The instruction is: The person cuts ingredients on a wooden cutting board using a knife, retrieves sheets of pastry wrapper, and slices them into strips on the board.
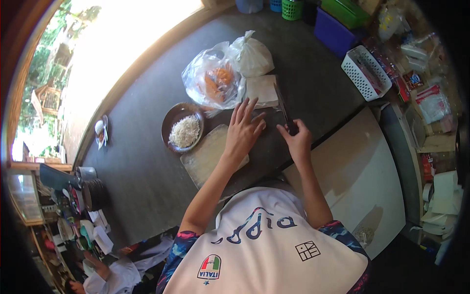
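Observation:
My right hand (297, 136) is closed around the dark handle of a knife (283, 105), its blade pointing away from me. My left hand (243, 128) hovers or rests with fingers apart, just short of a pale square stack (262, 89) that looks like thin wrappers. Whether its fingertips touch the stack, I cannot tell. Partly under my left forearm lies a pale flat board or sheet (208, 154). To its left sits a brown bowl (166, 126) of white shreds (184, 131). A clear plastic bag (198, 73) with orange pieces (215, 81) leans against a knotted white bag (252, 55).
A small dish (103, 131) stands toward the table's (142, 181) left edge. At the right are a white perforated basket (364, 73), a purple bin (335, 32) and packed shelves. Green and blue baskets line the far edge. Another person (115, 274) is at lower left.

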Demonstrator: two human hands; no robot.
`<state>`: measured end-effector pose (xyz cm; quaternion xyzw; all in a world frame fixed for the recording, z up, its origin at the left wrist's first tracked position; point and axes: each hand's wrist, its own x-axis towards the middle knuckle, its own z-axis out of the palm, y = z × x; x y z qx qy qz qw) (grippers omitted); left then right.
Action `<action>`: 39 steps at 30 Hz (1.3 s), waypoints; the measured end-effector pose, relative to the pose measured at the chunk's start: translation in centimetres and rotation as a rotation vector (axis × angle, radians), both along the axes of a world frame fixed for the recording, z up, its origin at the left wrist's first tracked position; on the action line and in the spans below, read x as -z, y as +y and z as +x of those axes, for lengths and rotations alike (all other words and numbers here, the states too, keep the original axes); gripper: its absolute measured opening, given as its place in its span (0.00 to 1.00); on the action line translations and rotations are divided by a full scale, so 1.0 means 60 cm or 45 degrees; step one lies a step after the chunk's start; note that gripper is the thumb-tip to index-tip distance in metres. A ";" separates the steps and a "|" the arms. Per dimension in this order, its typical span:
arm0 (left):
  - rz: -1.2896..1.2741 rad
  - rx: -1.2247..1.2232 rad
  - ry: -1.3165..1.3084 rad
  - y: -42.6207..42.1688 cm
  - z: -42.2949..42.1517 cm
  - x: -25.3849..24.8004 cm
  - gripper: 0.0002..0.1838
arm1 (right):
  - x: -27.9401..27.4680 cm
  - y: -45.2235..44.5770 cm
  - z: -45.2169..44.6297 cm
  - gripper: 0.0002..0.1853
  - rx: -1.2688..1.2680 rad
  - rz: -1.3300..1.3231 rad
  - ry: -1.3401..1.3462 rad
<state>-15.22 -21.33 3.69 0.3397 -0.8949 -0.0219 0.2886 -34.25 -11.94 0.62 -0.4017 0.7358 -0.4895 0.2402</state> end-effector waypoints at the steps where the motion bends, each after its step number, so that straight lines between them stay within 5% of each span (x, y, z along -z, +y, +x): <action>1: -0.022 0.020 -0.049 -0.015 -0.018 0.003 0.16 | 0.005 -0.016 -0.008 0.21 -0.002 -0.055 0.046; 10: -0.006 0.098 -0.141 -0.101 -0.075 0.029 0.18 | 0.028 -0.111 -0.002 0.21 0.081 -0.321 0.327; 31: 0.210 0.174 -0.169 -0.133 -0.066 0.004 0.12 | 0.059 -0.123 -0.003 0.17 0.154 -0.197 0.175; 39: 0.013 0.250 -0.316 -0.135 -0.068 0.002 0.14 | 0.049 -0.123 -0.003 0.16 0.160 -0.238 0.131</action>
